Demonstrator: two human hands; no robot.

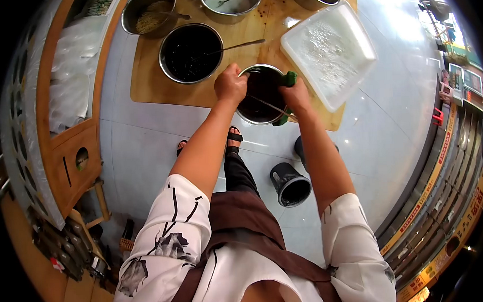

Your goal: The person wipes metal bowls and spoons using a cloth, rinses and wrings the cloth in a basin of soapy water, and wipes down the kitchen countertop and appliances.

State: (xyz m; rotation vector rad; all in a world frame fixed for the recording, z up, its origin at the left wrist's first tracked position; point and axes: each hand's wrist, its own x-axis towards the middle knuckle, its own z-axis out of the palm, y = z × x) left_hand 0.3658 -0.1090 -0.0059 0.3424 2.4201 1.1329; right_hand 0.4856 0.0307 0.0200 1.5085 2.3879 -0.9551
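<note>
A round metal pot [260, 100] with dark contents is held between my two hands at the table's front edge. My left hand [231, 84] is closed on its left rim. With a green cloth [289, 79] between it and the metal, my right hand [297, 97] grips the right side. A thin utensil handle [269, 104] slants across the pot toward my right hand; its lower end is hidden in the dark contents. Just beyond my left hand stands a metal bowl [166, 53] of dark, shiny contents, with a spoon [243, 45] resting in it.
On the wooden table [143, 90] are a white plastic tub [328, 57] at right, a bowl of grains [133, 27] and a bowl of pale liquid [231, 13] farther back. Dark bins [290, 185] stand on the floor below my right arm. A wooden cabinet [74, 157] is at left.
</note>
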